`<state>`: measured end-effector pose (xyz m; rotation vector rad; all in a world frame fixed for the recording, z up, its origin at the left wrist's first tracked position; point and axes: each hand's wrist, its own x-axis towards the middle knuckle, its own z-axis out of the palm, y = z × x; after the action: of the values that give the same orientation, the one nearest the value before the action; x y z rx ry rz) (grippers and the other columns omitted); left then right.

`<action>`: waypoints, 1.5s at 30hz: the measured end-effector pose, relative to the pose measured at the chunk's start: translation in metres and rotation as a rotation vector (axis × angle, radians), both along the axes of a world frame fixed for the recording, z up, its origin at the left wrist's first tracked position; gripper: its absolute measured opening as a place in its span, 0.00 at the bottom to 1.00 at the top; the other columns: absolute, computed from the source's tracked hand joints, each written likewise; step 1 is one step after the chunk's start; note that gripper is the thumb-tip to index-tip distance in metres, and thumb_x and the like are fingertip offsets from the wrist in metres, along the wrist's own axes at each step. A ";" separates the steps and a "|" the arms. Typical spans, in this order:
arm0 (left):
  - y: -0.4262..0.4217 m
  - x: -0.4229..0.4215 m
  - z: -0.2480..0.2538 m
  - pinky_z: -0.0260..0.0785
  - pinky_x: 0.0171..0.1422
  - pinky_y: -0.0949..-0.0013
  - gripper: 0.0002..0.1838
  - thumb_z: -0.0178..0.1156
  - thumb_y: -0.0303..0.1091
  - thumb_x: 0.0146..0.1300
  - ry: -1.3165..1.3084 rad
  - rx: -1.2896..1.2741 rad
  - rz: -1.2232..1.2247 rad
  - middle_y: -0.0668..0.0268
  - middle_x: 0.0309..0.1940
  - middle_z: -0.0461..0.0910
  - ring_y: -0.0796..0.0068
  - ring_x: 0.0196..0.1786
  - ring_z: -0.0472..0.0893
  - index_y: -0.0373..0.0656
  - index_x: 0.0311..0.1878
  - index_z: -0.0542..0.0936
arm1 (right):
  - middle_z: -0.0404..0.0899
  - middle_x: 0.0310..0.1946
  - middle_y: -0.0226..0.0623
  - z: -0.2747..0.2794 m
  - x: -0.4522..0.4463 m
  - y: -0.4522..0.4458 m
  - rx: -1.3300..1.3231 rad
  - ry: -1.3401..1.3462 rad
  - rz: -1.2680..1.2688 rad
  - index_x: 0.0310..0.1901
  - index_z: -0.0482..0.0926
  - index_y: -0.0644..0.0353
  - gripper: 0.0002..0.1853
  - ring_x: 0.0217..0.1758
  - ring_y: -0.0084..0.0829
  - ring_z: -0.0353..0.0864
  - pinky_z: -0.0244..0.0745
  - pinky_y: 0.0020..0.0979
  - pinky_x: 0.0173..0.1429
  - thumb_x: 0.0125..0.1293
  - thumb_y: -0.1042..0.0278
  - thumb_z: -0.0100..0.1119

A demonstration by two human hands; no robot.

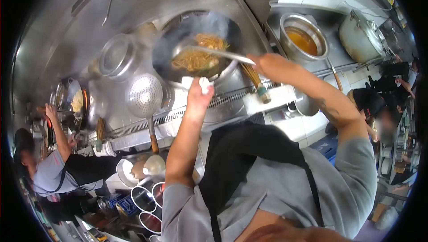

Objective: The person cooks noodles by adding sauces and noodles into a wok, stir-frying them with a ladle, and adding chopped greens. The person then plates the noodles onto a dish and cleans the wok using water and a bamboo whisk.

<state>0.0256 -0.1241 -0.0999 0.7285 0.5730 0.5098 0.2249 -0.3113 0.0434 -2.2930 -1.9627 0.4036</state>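
Observation:
A dark wok sits on the range in front of me with noodles in it and steam rising. My left hand is closed round a folded white cloth at the wok's near rim. My right hand grips the end of a long metal ladle. The ladle reaches left into the wok, where its head is blurred among the steam and noodles. A bamboo brush stands just below my right hand, apart from it.
A perforated strainer with a wooden handle lies left of the wok, near a metal bowl. To the right are a pot of orange-brown liquid and a large lidded pot. Another person works at a second wok on the left.

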 end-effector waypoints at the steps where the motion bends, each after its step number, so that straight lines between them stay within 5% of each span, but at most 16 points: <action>1: 0.000 0.004 0.000 0.66 0.27 0.73 0.09 0.48 0.38 0.70 0.006 0.014 -0.008 0.68 0.32 0.74 0.73 0.31 0.72 0.44 0.43 0.72 | 0.77 0.24 0.50 0.030 0.000 -0.013 -0.017 0.067 0.026 0.61 0.68 0.66 0.22 0.30 0.48 0.80 0.74 0.46 0.37 0.69 0.63 0.50; 2: -0.022 -0.001 0.028 0.66 0.28 0.73 0.08 0.47 0.37 0.70 0.050 -0.493 0.047 0.68 0.32 0.74 0.74 0.31 0.71 0.44 0.42 0.72 | 0.77 0.24 0.50 0.044 0.002 -0.024 -0.043 0.155 0.050 0.62 0.68 0.66 0.23 0.30 0.48 0.80 0.73 0.46 0.38 0.70 0.62 0.50; 3: -0.034 -0.006 0.051 0.65 0.27 0.73 0.07 0.47 0.36 0.70 0.093 -0.550 0.045 0.68 0.30 0.73 0.74 0.30 0.71 0.45 0.41 0.72 | 0.76 0.22 0.50 0.044 0.010 -0.033 -0.031 0.198 0.113 0.63 0.67 0.63 0.24 0.29 0.48 0.79 0.73 0.45 0.38 0.69 0.62 0.50; 6: -0.013 0.002 0.031 0.64 0.26 0.74 0.08 0.46 0.35 0.70 0.078 -0.552 0.095 0.68 0.33 0.77 0.74 0.31 0.73 0.48 0.43 0.74 | 0.76 0.23 0.50 0.027 0.017 -0.020 -0.227 0.243 -0.095 0.60 0.70 0.64 0.21 0.29 0.47 0.79 0.73 0.45 0.37 0.69 0.63 0.50; 10: -0.040 -0.016 -0.066 0.69 0.30 0.72 0.07 0.47 0.33 0.69 0.089 -0.234 0.059 0.67 0.33 0.77 0.73 0.35 0.76 0.45 0.43 0.74 | 0.78 0.25 0.51 -0.059 0.044 0.014 0.136 -0.117 -0.081 0.53 0.71 0.67 0.17 0.31 0.49 0.80 0.74 0.46 0.37 0.69 0.65 0.48; 12: -0.064 -0.050 -0.118 0.73 0.31 0.68 0.07 0.50 0.37 0.69 0.043 -0.408 -0.057 0.69 0.36 0.79 0.73 0.37 0.79 0.48 0.45 0.75 | 0.78 0.25 0.52 -0.040 0.034 0.008 0.189 -0.166 -0.063 0.54 0.71 0.68 0.17 0.32 0.50 0.80 0.74 0.47 0.37 0.68 0.65 0.49; 14: -0.080 -0.046 -0.058 0.71 0.34 0.69 0.08 0.48 0.37 0.70 0.249 0.544 -0.003 0.68 0.38 0.77 0.74 0.39 0.77 0.47 0.46 0.74 | 0.77 0.25 0.52 -0.018 0.028 0.007 0.179 -0.189 -0.042 0.54 0.71 0.67 0.17 0.33 0.52 0.80 0.74 0.48 0.38 0.68 0.65 0.49; 17: -0.029 -0.010 -0.033 0.71 0.31 0.69 0.07 0.51 0.38 0.68 0.075 -0.284 0.081 0.69 0.32 0.76 0.71 0.34 0.75 0.47 0.43 0.75 | 0.78 0.28 0.53 0.026 0.016 -0.006 0.003 -0.143 -0.007 0.53 0.72 0.66 0.17 0.36 0.52 0.80 0.74 0.48 0.41 0.67 0.66 0.50; 19: -0.003 -0.001 -0.020 0.68 0.29 0.71 0.07 0.48 0.37 0.68 -0.031 -0.480 0.050 0.70 0.31 0.75 0.73 0.33 0.74 0.47 0.40 0.74 | 0.80 0.35 0.52 0.059 0.010 -0.016 -0.160 -0.062 0.007 0.52 0.73 0.64 0.15 0.41 0.50 0.81 0.76 0.46 0.46 0.66 0.68 0.50; 24: 0.004 0.006 0.032 0.66 0.25 0.73 0.07 0.51 0.38 0.68 0.114 -0.541 0.047 0.67 0.31 0.77 0.70 0.32 0.75 0.46 0.40 0.74 | 0.80 0.34 0.51 0.031 0.043 -0.022 -0.214 0.059 -0.055 0.53 0.72 0.64 0.16 0.39 0.50 0.81 0.75 0.47 0.44 0.67 0.67 0.50; 28: -0.033 -0.016 -0.042 0.66 0.26 0.73 0.06 0.53 0.39 0.67 0.074 -0.427 0.003 0.71 0.31 0.77 0.77 0.31 0.75 0.52 0.45 0.75 | 0.78 0.28 0.53 -0.028 0.044 -0.006 0.031 -0.240 -0.083 0.59 0.68 0.70 0.20 0.33 0.51 0.81 0.75 0.48 0.38 0.66 0.72 0.48; 31: -0.056 -0.030 -0.023 0.68 0.27 0.72 0.09 0.53 0.39 0.67 0.113 -0.413 0.015 0.71 0.32 0.77 0.78 0.32 0.75 0.51 0.48 0.75 | 0.80 0.34 0.53 0.027 0.040 -0.018 -0.090 -0.115 -0.188 0.47 0.74 0.66 0.12 0.40 0.51 0.82 0.76 0.48 0.44 0.65 0.69 0.50; 36: 0.060 0.029 -0.065 0.64 0.22 0.74 0.05 0.55 0.39 0.64 0.040 -0.406 0.080 0.72 0.25 0.75 0.73 0.27 0.73 0.50 0.35 0.74 | 0.80 0.37 0.54 0.026 0.088 -0.003 -0.080 -0.133 -0.252 0.48 0.76 0.64 0.14 0.44 0.51 0.81 0.75 0.48 0.49 0.65 0.64 0.53; 40: 0.068 0.044 -0.068 0.62 0.23 0.73 0.05 0.60 0.38 0.60 0.132 -0.475 0.086 0.73 0.23 0.73 0.76 0.26 0.72 0.52 0.33 0.73 | 0.81 0.37 0.55 -0.066 0.119 0.088 0.143 -0.049 -0.433 0.46 0.79 0.63 0.15 0.42 0.51 0.82 0.76 0.46 0.48 0.65 0.62 0.53; 42: 0.064 0.041 -0.051 0.62 0.24 0.72 0.06 0.61 0.36 0.59 0.170 -0.501 0.088 0.74 0.23 0.73 0.76 0.25 0.71 0.53 0.32 0.73 | 0.82 0.38 0.54 -0.094 0.093 0.143 0.046 0.280 -0.601 0.44 0.79 0.64 0.15 0.43 0.51 0.82 0.76 0.46 0.49 0.66 0.61 0.52; 45: 0.073 0.043 -0.061 0.62 0.24 0.72 0.07 0.63 0.35 0.57 0.181 -0.542 0.046 0.74 0.22 0.72 0.77 0.25 0.71 0.53 0.33 0.73 | 0.81 0.40 0.53 -0.136 0.044 0.168 0.122 0.383 -0.373 0.51 0.76 0.61 0.16 0.43 0.49 0.82 0.75 0.45 0.49 0.67 0.61 0.50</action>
<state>0.0686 -0.0509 -0.1612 0.2453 0.8555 0.3086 0.2688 -0.1432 -0.0922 -2.2321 -1.3158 0.6079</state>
